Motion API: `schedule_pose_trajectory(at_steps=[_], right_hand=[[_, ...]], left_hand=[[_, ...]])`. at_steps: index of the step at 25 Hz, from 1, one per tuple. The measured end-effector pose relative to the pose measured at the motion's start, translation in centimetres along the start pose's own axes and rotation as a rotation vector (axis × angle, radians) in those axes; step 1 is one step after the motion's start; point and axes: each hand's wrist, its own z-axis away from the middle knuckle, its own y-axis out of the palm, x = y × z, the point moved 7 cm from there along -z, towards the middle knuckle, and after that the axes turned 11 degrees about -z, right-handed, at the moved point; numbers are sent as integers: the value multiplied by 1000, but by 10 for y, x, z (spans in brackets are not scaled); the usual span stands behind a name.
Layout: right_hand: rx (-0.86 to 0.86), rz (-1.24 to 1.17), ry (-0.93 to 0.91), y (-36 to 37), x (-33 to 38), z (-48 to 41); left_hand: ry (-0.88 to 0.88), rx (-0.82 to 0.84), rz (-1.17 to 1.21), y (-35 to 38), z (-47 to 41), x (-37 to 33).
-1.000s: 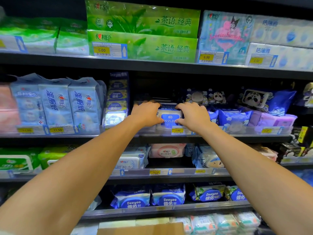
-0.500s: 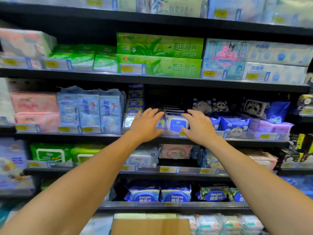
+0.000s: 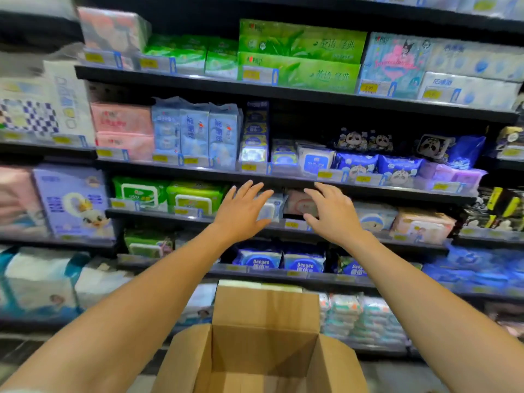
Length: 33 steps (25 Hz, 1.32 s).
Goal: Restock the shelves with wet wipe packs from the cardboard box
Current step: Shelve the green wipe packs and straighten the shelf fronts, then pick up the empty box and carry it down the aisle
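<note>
Dark store shelving [image 3: 198,84] packed with tissue and wipe packs fills the whole background, blurred toward the edges. Fingers [image 3: 249,191] of the left hand [image 3: 241,214] are spread and nearly straight, holding nothing. Fingers [image 3: 321,192] of the right hand [image 3: 333,215] are also spread, slightly bent, and empty. Both palms face the shelves at the centre of the frame, near each other but apart. A blue-and-white wet wipe pack [image 3: 316,163] stands in the front row one tier up, just above and between the hands. Whether any fingertip touches the goods behind it, I cannot tell. Out from the wrists, both bare forearms run down to the lower corners. Between them, at bottom centre, sits the open cardboard box [image 3: 265,307] with its flaps up. The part of its inside that shows is bare brown board, and the frame edge cuts off its floor

With both hands free, the next pick from the box seems to be the step in hand. To do it well, look into the box first, since few packs may be left there. Then lower the hands straight down, grip one pack by its short ends, and set it label forward behind the price rail without knocking its neighbours
</note>
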Motion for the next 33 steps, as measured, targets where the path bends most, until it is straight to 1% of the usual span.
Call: schedule_pose_trajectory(at_steps=[5, 9, 14, 17, 21, 23, 27, 31, 33], right_hand=[[71, -45, -1, 43, 16, 70], [161, -88, 53, 96, 5, 120], [330, -72, 124, 174, -21, 176], [438, -89, 191, 220, -35, 210], [569, -58, 254, 267, -50, 255], [620, -85, 290, 286, -56, 272], [653, -119, 438, 323, -82, 298], [718, -149, 687, 359, -119, 324], [705, -169, 817, 371, -136, 336]], left_hand=[[-43, 73, 34, 38, 88, -12], [-75, 191, 77, 96, 140, -25], [-118, 325, 91, 167, 195, -38], [-136, 436, 93, 218, 225, -42], [-204, 574, 84, 275, 266, -42], [-243, 629, 90, 294, 284, -41], [-362, 803, 138, 326, 307, -38], [-460, 907, 168, 361, 324, -34], [-543, 936, 225, 379, 330, -34]])
